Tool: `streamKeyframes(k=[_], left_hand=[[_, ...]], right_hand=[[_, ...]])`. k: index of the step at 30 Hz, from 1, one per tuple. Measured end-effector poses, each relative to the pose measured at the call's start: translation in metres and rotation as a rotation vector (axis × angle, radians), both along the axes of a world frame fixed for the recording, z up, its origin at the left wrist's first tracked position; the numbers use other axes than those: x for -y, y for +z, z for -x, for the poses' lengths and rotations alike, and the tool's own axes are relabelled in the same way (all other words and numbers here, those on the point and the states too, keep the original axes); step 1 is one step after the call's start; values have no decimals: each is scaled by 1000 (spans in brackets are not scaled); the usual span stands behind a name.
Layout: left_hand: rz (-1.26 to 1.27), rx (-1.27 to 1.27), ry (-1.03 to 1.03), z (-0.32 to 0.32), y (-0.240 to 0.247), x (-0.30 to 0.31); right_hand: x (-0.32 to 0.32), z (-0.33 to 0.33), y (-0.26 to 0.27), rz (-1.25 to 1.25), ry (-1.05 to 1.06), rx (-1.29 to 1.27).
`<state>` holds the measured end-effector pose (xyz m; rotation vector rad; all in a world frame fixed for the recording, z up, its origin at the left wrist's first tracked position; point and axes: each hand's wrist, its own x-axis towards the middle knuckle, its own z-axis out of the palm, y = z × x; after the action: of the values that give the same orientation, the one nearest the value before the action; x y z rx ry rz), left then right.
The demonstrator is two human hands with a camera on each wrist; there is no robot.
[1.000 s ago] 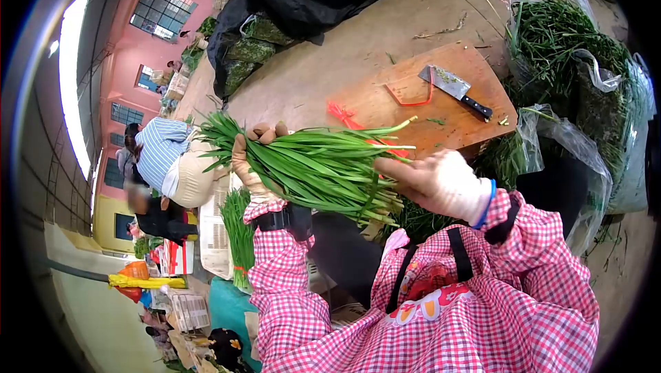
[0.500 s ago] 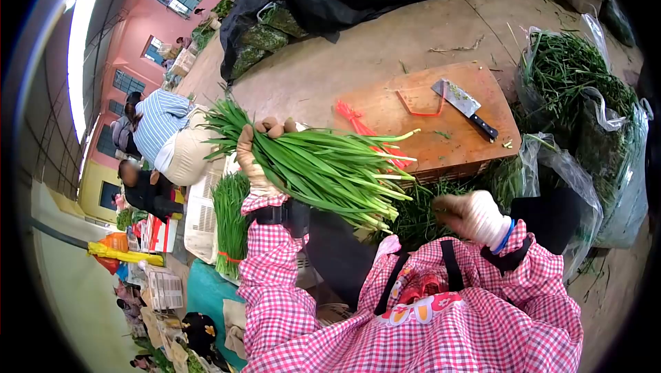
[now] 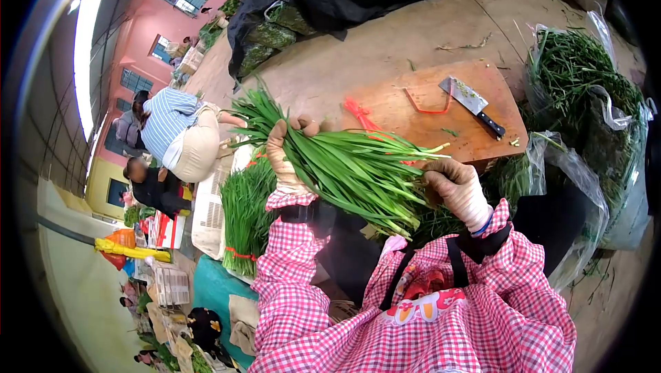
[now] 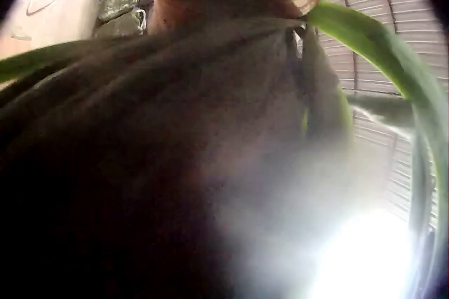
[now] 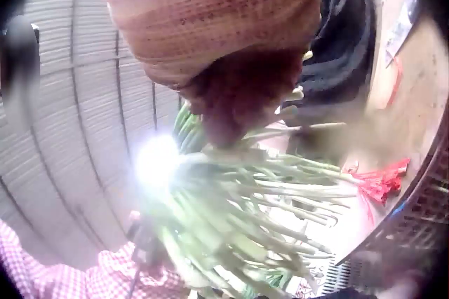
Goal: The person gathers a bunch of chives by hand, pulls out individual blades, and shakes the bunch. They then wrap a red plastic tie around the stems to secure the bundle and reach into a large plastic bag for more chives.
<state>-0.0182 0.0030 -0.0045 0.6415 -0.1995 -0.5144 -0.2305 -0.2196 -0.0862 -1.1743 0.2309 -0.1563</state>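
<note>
A loose bunch of garlic chives point(image 3: 358, 173) lies slantwise across the middle of the head view, leaf tips up left and pale stem ends to the right. Around its leafy part my left hand point(image 3: 284, 149) is wrapped, in a tan glove. My right hand point(image 3: 456, 188), its wrist in a pale wrap, pinches at the stem ends point(image 5: 273, 194) with curled fingers. Leaves point(image 4: 379, 46) cover most of the left wrist view and hide the left fingers there. Tied chives point(image 3: 244, 215) with red bands lie below the left forearm.
Beyond the bunch stands a wooden board point(image 3: 475, 118) with a cleaver point(image 3: 474, 106) and red ties point(image 3: 361, 113). Plastic bags of greens point(image 3: 575, 70) are at the right. A white crate point(image 3: 206, 215) is at the left, near a person in a striped shirt point(image 3: 165, 122).
My right hand left the stem ends, moved right and down beside the bunch, then came back to them. The left hand keeps its grip. The view has shifted slightly.
</note>
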Motion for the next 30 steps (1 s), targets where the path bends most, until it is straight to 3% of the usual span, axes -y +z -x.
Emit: streamKeyframes(k=[2,6,7,8,10,12,13,16,18,21,22,24,26,28,30], left_hand=[[78,-5,-18,5,2,3],[21,104,-128,7,14,0],[-74,122,5,6,18,0],[-6,119,27,-5,14,-7],[-33,137,89,-22,13,-18],[42,93,124,-23,19,-20],[11,133,126,-19,22,-17],[23,157,154,-26,17,-22],[-18,152,207,-29,14,-21],[-169,65,285,-35,8,-21],[-193,45,361,-21,11,-9],[-239,-40,307,-24,6,-17],[-313,-72,452,-28,-3,-16],[-353,-101,533,-27,-7,-13],[-348,-126,552,-24,-9,-10]], right_hand=[[2,7,6,-65,31,-21],[22,24,-4,31,432,32],[28,33,-3,96,464,-110],[37,38,-24,224,546,-86],[52,47,-49,1087,676,-91],[55,51,-53,1407,824,-412],[55,50,-53,1358,738,-405],[45,44,-36,913,335,-22],[28,28,-26,754,177,169],[-1,6,-16,354,214,51],[-16,-5,-21,-7,199,86],[-22,-7,-20,-201,-38,103],[-18,-14,-38,-357,-284,5],[-9,-13,-53,-595,-386,-14],[1,-4,-66,-615,-439,-50]])
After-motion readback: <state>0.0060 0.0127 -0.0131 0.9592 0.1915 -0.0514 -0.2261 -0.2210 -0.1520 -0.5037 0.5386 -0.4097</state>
